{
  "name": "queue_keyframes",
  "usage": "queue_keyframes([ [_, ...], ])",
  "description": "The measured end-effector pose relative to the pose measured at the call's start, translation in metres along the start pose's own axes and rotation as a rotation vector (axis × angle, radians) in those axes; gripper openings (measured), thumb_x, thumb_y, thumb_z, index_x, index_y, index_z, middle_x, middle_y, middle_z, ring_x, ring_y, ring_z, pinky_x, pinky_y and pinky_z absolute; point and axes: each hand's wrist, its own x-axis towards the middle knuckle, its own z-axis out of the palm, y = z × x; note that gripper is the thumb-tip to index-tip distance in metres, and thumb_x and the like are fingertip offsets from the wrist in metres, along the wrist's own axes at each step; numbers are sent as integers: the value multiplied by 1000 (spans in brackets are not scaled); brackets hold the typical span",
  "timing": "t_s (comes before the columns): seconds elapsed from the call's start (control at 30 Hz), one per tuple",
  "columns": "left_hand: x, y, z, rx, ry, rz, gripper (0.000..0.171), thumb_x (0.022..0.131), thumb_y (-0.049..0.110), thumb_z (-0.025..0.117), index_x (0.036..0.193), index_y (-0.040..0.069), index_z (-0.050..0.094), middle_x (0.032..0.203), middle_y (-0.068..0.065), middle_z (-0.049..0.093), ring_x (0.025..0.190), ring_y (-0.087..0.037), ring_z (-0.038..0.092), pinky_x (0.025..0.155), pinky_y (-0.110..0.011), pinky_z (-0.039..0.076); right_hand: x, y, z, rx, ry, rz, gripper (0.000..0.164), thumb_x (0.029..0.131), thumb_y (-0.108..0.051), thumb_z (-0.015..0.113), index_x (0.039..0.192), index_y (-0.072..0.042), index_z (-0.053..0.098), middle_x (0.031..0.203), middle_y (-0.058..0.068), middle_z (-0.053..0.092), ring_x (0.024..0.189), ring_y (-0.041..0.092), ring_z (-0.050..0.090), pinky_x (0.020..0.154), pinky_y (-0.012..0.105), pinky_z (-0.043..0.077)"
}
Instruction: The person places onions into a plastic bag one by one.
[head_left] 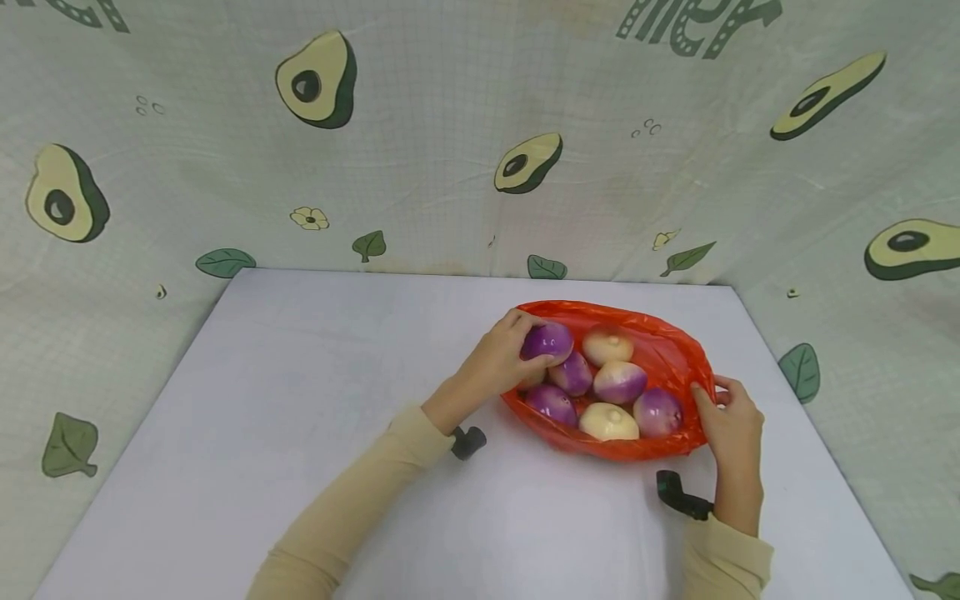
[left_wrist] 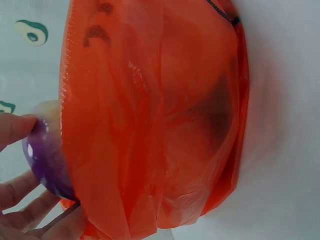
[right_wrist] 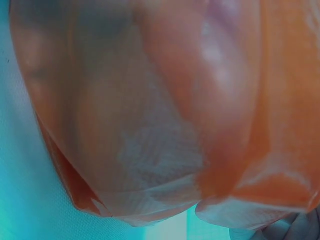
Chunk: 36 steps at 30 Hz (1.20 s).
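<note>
A red plastic bag (head_left: 592, 450), its mouth spread wide, stands on the right half of the table with several purple-and-white turnips (head_left: 619, 382) inside. My left hand (head_left: 501, 354) reaches over the bag's left rim and grips a purple turnip (head_left: 548, 342), thumb on the near side. In the left wrist view, this turnip (left_wrist: 47, 155) shows beside the bag's edge, between thumb and fingers. At the opposite end, my right hand (head_left: 735, 421) pinches the bag's right rim. The right wrist view is mostly filled by the bag's side (right_wrist: 165, 130), with fingertips (right_wrist: 295, 227) at its lower right corner.
The bag rests on a white table (head_left: 285, 375). Behind and beside the table hangs a pale cloth (head_left: 427, 108) printed with avocados and leaves. Dark wrist-worn devices stick out below the left wrist (head_left: 469, 442) and the right wrist (head_left: 678, 496).
</note>
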Motion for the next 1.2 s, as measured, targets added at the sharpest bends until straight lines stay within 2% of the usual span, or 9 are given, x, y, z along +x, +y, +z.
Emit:
queue_keyframes([
  [0.2, 5, 0, 3, 140, -23, 0, 46, 91, 27, 58, 134, 12, 47, 126, -6, 49, 117, -18, 52, 99, -33, 45, 0, 0, 0, -4, 1, -4, 66, 95, -45, 40, 143, -1, 28, 127, 30, 44, 107, 41, 50, 83, 50, 53],
  [0.4, 13, 4, 6, 247, -83, -26, 58, 92, 31, 57, 142, 8, 37, 132, -13, 46, 117, -22, 52, 99, -35, 45, 0, 0, 0, -14, 7, -8, 65, 95, -45, 40, 143, -2, 29, 126, 29, 45, 105, 40, 51, 81, 48, 54],
  [0.6, 20, 2, 15, 167, -153, -117, 64, 94, 27, 54, 145, 6, 23, 139, -15, 44, 120, -25, 52, 100, -38, 45, 2, 1, 0, -12, -1, -7, 67, 95, -46, 40, 143, -1, 28, 126, 30, 44, 105, 41, 50, 80, 47, 55],
  [0.77, 20, -1, 20, 122, -162, -156, 68, 93, 25, 53, 147, 4, 17, 143, -15, 38, 119, -26, 53, 100, -39, 45, 1, 1, 1, -8, 2, -5, 66, 95, -45, 41, 143, -1, 29, 126, 29, 44, 106, 41, 50, 80, 47, 55],
  [0.87, 19, -1, 20, 114, -155, -153, 71, 92, 25, 54, 148, 6, 14, 144, -14, 32, 112, -24, 55, 98, -37, 46, 0, 0, 2, -9, 7, -5, 65, 95, -44, 40, 143, -2, 29, 125, 28, 45, 106, 40, 50, 79, 47, 55],
  [0.97, 18, -1, 20, 98, -139, -125, 71, 91, 24, 56, 147, 9, 15, 141, -14, 31, 93, -22, 59, 91, -34, 51, 0, 0, 2, -9, 7, -8, 65, 95, -44, 40, 143, -1, 30, 125, 29, 45, 105, 40, 50, 79, 46, 55],
  [1.03, 17, -1, 20, 87, -135, -110, 69, 91, 23, 57, 147, 11, 18, 139, -13, 32, 87, -21, 59, 88, -33, 53, 0, -1, 2, -10, 7, -10, 65, 95, -44, 41, 143, -1, 29, 125, 29, 45, 105, 40, 50, 79, 47, 55],
  [1.2, 16, 1, 19, 94, -159, -100, 65, 91, 25, 57, 145, 9, 25, 140, -12, 33, 94, -21, 58, 91, -34, 51, 0, -1, 1, -9, 2, -10, 66, 95, -44, 40, 143, -1, 28, 126, 29, 44, 107, 41, 50, 82, 50, 53],
])
